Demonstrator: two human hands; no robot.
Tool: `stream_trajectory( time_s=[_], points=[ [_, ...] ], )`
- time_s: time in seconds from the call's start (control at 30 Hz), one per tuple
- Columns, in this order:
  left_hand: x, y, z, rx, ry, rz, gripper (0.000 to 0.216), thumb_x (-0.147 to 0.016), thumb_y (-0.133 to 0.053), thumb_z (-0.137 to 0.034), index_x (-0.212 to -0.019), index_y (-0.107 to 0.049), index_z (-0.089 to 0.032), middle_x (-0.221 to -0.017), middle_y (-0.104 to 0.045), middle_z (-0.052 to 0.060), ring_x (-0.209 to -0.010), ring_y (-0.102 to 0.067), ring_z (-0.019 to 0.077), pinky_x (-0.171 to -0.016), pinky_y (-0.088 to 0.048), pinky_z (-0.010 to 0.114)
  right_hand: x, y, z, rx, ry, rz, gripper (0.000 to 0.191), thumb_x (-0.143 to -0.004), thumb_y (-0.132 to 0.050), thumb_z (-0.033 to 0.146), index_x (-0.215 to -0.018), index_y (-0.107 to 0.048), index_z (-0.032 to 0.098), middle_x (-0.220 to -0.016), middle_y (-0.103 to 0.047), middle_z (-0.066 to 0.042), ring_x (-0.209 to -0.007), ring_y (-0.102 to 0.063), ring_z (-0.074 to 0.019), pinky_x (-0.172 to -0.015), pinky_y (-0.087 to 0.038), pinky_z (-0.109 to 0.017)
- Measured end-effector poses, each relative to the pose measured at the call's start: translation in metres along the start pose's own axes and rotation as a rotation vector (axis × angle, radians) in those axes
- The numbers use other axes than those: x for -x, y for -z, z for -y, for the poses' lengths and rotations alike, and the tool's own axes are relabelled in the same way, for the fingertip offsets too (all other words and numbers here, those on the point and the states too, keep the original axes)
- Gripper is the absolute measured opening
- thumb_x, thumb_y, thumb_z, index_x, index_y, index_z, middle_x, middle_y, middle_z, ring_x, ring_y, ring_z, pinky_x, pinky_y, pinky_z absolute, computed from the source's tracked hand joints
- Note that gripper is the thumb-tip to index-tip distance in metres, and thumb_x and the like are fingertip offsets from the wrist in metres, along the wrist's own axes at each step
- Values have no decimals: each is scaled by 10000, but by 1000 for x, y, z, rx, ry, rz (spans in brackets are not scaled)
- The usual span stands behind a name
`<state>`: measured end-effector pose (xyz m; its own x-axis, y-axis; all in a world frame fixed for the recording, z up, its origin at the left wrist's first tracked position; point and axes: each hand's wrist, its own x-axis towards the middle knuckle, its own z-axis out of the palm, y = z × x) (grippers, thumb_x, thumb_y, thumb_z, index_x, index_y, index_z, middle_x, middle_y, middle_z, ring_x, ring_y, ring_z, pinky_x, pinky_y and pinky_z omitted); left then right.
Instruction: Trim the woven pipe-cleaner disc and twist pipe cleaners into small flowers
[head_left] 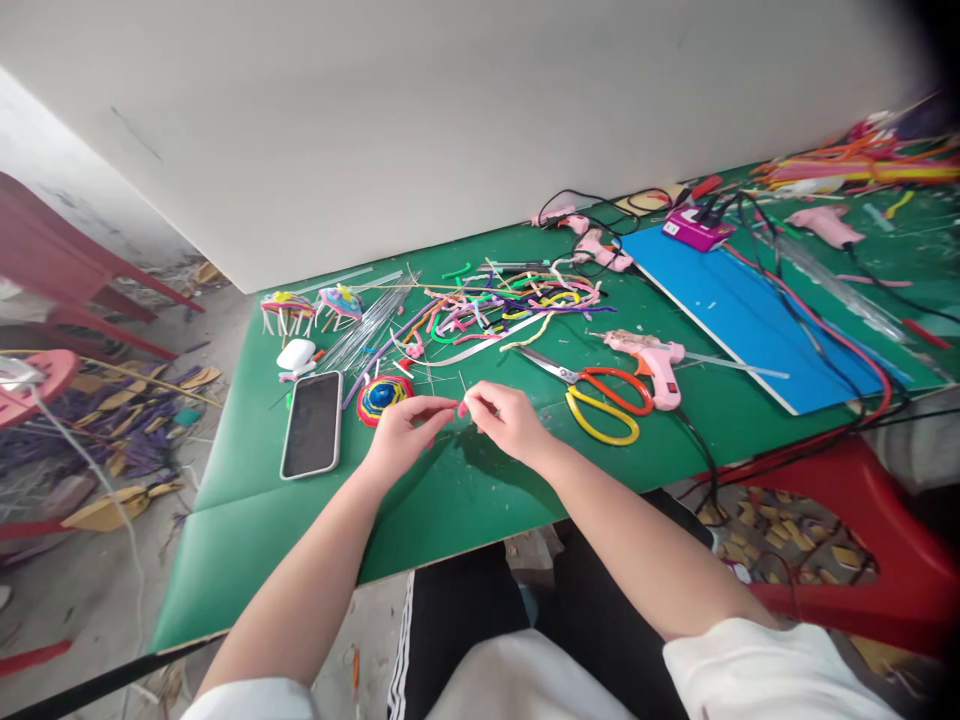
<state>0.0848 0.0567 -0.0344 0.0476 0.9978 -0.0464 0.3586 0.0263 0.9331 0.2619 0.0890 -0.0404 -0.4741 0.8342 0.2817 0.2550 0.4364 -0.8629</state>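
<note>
Above the green tabletop, my left hand (405, 432) and my right hand (508, 420) meet fingertip to fingertip. Both are pinched on a small pink fuzzy piece (461, 409), which looks like pipe cleaner; the fingers cover most of it. A thin wire sticks up near the right fingertips. Just behind the left hand lies a round coil (382, 398) in red, yellow and blue. To the right of my right hand are scissors (592, 385) with one orange and one yellow handle, blades partly apart. Beyond the hands spreads a tangle of colourful pipe cleaners (502, 305).
A phone (312, 425) and a white case (295, 354) lie at the left. A bundle of thin wires (371, 325) sits behind. On the right are a pink glue gun (652, 362), a blue board (739, 315), a purple power strip (694, 228) and trailing cords.
</note>
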Motion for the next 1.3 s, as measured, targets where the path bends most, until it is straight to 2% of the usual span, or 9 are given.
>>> stream_trajectory(
  time_s=[0.27, 0.4, 0.47, 0.6, 0.73, 0.8, 0.97, 1.1, 1.3],
  points=[
    [-3, -2, -1, 191, 143, 89, 306, -695, -697, -382, -899, -706, -155, -714, -659, 47, -556, -519, 101, -411, -336, 188, -2, 0, 0, 39, -23, -14, 218, -885, -411, 275, -737, -553, 200, -651, -557, 18, -574, -488, -95, -580, -357, -217],
    [-4, 0, 2, 182, 195, 105, 355, -687, -699, -399, -942, -707, -151, -619, -609, 25, -456, -421, 63, -365, -242, 183, -2, -2, -4, 108, 48, -19, 192, -881, -422, 256, -758, -560, 202, -695, -583, 6, -613, -499, -103, -589, -353, -220],
    [-4, 0, 2, 178, 188, 111, 352, -682, -702, -398, -921, -710, -140, -605, -603, 20, -450, -412, 61, -380, -274, 189, -1, -3, -5, 134, 76, 1, 187, -884, -420, 255, -782, -568, 207, -742, -610, -4, -648, -520, -108, -612, -364, -221],
    [-4, -1, -1, 204, 152, 98, 293, -644, -737, -364, -825, -714, -134, -696, -668, 44, -584, -542, 109, -524, -424, 218, 0, -5, -6, 179, 86, 20, 201, -897, -406, 268, -812, -581, 213, -785, -633, -13, -691, -548, -116, -643, -380, -224],
    [-3, -2, -3, 134, 226, 68, 316, -648, -725, -396, -829, -703, -137, -624, -655, 26, -404, -405, 53, -357, -270, 194, 0, -5, -6, 212, 88, 8, 208, -900, -404, 266, -815, -585, 210, -787, -637, -14, -694, -553, -116, -643, -380, -222],
    [-3, -1, -2, 120, 226, 62, 316, -654, -722, -398, -831, -700, -137, -634, -664, 36, -411, -423, 59, -349, -255, 193, 0, -4, -5, 220, 90, 0, 209, -900, -402, 258, -814, -586, 209, -793, -641, -16, -701, -558, -116, -643, -379, -222],
    [-5, -1, 0, 193, 189, 55, 273, -638, -746, -359, -782, -701, -132, -679, -690, 61, -599, -594, 140, -496, -422, 227, 0, -4, -5, 238, 83, -8, 211, -900, -401, 258, -817, -590, 214, -798, -648, -17, -710, -565, -120, -646, -378, -224],
    [-5, -1, -1, 260, 180, 60, 247, -631, -760, -340, -761, -697, -139, -707, -695, 49, -679, -627, 155, -654, -485, 277, 0, -5, -4, 225, 63, -10, 206, -895, -407, 259, -817, -592, 211, -803, -652, -22, -718, -570, -125, -649, -383, -228],
    [-3, -4, -2, 284, 168, 29, 263, -653, -744, -355, -792, -693, -138, -734, -703, 56, -696, -638, 167, -647, -486, 279, -2, -5, -4, 112, -24, -36, 203, -887, -427, 284, -805, -595, 206, -707, -621, 0, -631, -542, -115, -602, -374, -228]
  ],
)
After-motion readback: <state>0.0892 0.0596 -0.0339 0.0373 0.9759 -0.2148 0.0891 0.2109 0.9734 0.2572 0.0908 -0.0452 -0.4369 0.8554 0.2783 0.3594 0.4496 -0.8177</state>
